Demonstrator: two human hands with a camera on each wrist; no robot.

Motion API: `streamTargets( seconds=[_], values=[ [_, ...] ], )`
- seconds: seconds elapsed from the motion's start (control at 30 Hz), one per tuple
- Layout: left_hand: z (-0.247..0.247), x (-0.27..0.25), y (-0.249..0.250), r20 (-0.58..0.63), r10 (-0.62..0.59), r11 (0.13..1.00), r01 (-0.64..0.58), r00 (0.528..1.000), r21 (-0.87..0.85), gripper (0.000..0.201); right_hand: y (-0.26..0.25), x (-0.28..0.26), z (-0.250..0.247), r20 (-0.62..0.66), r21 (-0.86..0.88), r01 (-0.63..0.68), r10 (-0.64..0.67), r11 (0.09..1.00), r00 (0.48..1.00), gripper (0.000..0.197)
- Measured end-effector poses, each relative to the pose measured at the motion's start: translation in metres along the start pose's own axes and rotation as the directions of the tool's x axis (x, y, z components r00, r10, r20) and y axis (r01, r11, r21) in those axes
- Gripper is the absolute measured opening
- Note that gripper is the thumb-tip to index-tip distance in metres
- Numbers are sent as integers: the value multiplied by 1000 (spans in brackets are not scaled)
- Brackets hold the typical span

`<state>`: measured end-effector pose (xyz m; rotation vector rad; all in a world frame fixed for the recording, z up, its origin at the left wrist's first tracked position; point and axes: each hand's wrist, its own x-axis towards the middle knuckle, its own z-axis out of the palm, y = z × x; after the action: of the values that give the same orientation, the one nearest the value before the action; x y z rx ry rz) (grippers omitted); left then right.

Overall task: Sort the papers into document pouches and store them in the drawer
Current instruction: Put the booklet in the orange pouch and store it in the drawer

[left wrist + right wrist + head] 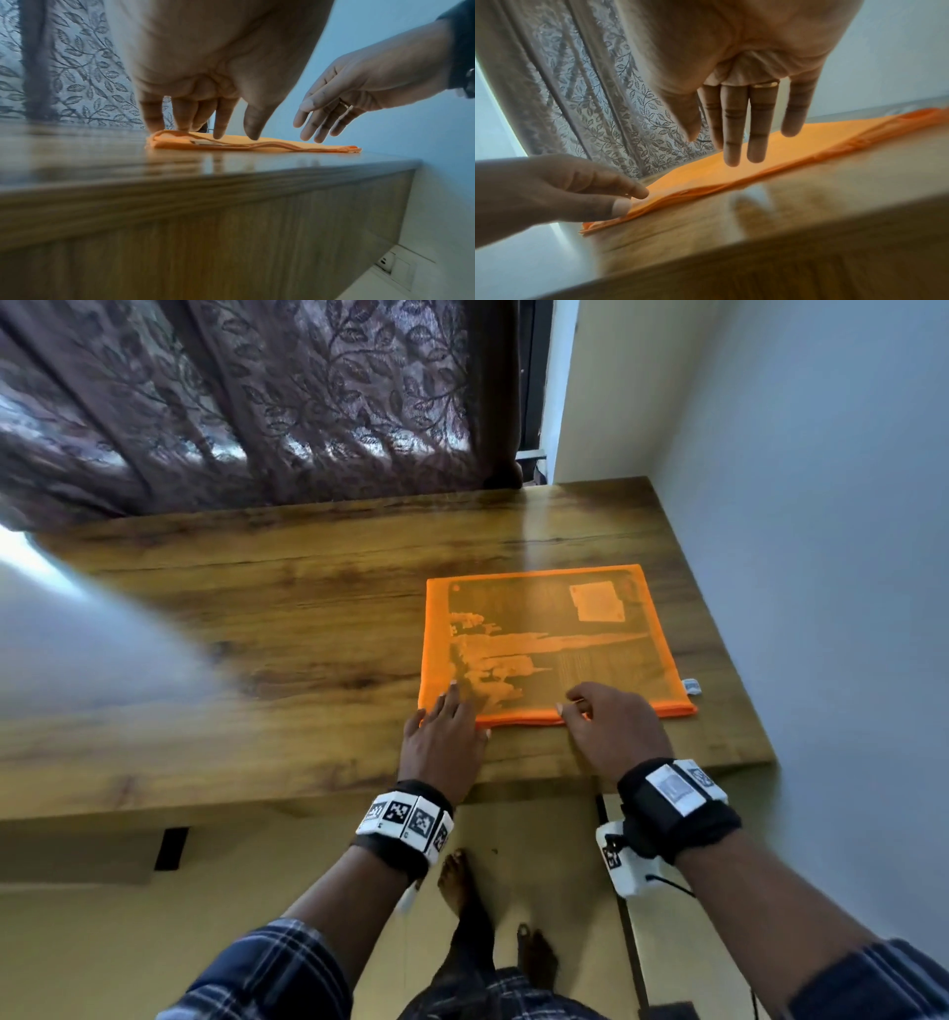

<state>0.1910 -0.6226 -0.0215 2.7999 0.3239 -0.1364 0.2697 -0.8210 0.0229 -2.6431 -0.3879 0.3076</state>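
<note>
An orange mesh document pouch [554, 634] lies flat on the right part of the wooden desk [308, 608], with a printed paper [590, 660] and a small pale slip [598, 602] showing through it. My left hand [447, 726] rests on the pouch's near left corner, straight fingers [218, 130] pressing the pouch [282, 145] along its near edge, which gapes a little. My right hand [611, 726] hovers just over the near edge at mid-width. Its fingers [741, 132] hang straight above the pouch [731, 172] and hold nothing. No drawer is visible.
A patterned curtain [257, 403] hangs behind the desk and a pale wall [821, 505] closes the right side. A white tag [691, 686] sticks out at the pouch's near right corner. The desk's front edge is just below my wrists. A wall socket [385, 261] sits under the desk.
</note>
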Motion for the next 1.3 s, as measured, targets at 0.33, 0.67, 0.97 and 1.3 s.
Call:
streamTargets(
  seconds=[0.33, 0.67, 0.97, 1.3],
  values=[
    [5, -72, 12, -189, 4, 980, -41, 982, -194, 20, 21, -56, 31, -48, 335, -83, 104, 939, 993, 18],
    [94, -83, -22, 497, -389, 86, 568, 776, -819, 61, 58, -85, 104, 256, 849, -476, 610, 228, 750, 38],
    [125, -60, -56, 726, -375, -700, 337, 577, -629, 99, 77, -46, 160, 581, 813, -465, 524, -349, 623, 89],
    [136, -43, -57, 680, -348, -831, 123, 646, -543, 82, 76, -33, 173, 558, 746, -186, 447, -640, 699, 69]
  ],
)
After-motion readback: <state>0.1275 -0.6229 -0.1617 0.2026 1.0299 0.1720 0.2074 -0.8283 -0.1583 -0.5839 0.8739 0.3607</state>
